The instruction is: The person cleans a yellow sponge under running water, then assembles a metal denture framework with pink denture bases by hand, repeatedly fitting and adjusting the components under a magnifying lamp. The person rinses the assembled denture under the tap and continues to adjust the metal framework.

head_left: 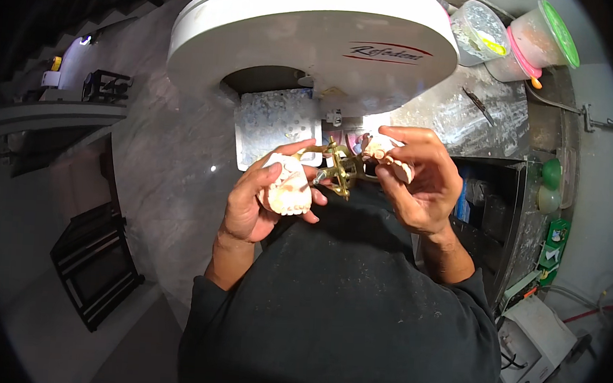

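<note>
A brass-coloured dental articulator (337, 169) is held in the air in front of my chest, spread apart with a plaster dental cast on each side. My left hand (244, 205) is closed around the left cast (287, 194), whose row of teeth points down toward me. With thumb and fingers, my right hand (430, 181) grips the smaller right cast (381, 148), which is partly hidden by the fingers. The hinge and screws of the articulator show between the two hands.
A big white rounded machine housing (309, 41) overhangs the hands, with a pale dusty tray (241, 149) beneath it. Plastic tubs (476, 33) stand at the far right of the worktop, near a thin dark tool (479, 106). A white boxy device (539, 339) sits at the lower right.
</note>
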### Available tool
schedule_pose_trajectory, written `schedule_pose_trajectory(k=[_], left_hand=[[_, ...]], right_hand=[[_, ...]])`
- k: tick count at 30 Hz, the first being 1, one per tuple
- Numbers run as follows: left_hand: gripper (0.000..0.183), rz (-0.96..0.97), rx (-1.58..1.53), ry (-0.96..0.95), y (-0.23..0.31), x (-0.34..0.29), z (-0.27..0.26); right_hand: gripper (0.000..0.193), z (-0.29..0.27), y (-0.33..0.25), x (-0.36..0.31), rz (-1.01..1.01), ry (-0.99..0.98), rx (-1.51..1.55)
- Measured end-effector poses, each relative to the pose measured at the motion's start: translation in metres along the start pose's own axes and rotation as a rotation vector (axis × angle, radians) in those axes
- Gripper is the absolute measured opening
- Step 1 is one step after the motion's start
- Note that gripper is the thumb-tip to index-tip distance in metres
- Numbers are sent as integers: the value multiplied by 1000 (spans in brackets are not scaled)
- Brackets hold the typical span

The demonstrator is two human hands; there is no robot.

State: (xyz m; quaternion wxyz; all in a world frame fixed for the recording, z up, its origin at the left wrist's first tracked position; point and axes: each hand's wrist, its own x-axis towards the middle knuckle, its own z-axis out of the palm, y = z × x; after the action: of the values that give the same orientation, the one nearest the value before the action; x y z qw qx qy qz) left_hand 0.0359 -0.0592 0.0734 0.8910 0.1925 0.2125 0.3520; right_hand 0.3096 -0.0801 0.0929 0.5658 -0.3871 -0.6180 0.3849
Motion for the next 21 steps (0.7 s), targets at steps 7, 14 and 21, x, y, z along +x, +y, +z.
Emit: schedule_pose_trajectory(k=[7, 14, 21], left_hand=[[81, 85, 539, 155, -18, 15, 53], [42, 73, 634, 154, -35, 35, 54], [24, 297, 879, 228, -49, 37, 61]], right_hand=[[35, -45, -40, 17, 491, -414, -420], [32, -49, -25, -4, 236, -329, -592], [30, -37, -5, -19, 19, -103, -673]])
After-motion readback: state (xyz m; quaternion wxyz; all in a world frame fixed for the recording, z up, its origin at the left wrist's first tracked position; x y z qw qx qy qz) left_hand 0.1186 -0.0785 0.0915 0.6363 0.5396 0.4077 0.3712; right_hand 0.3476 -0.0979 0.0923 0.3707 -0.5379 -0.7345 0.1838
